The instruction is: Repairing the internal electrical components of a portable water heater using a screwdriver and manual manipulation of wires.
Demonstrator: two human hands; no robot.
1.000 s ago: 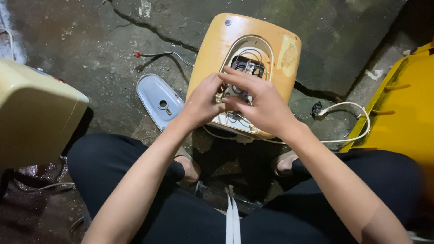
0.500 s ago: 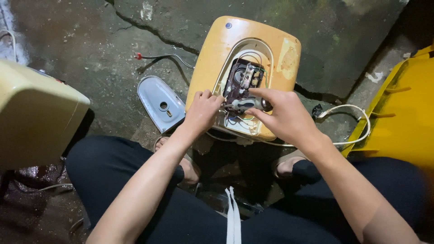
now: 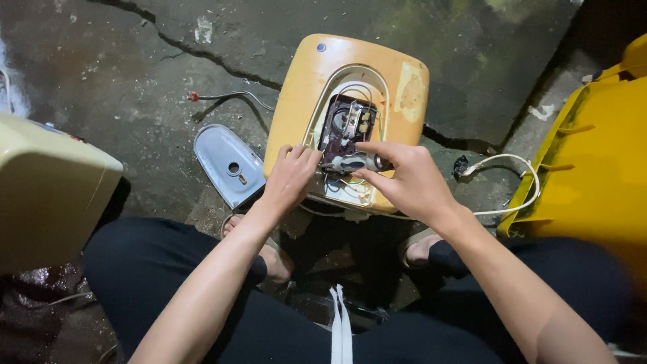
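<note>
Grey component (image 3: 350, 162) lying crosswise in opened yellow heater (image 3: 350, 74) cavity, long axis left-right. Pinched at right end by right hand (image 3: 408, 182); left hand (image 3: 293, 176) pressing cavity's left edge, fingers curled.

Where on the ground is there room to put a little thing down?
Bare cracked concrete floor lies above the grey cover and left of the orange casing. More lies above the white cable, between casing and yellow bin. It is crowded at the open panel, where the left hand and right hand work.
</note>
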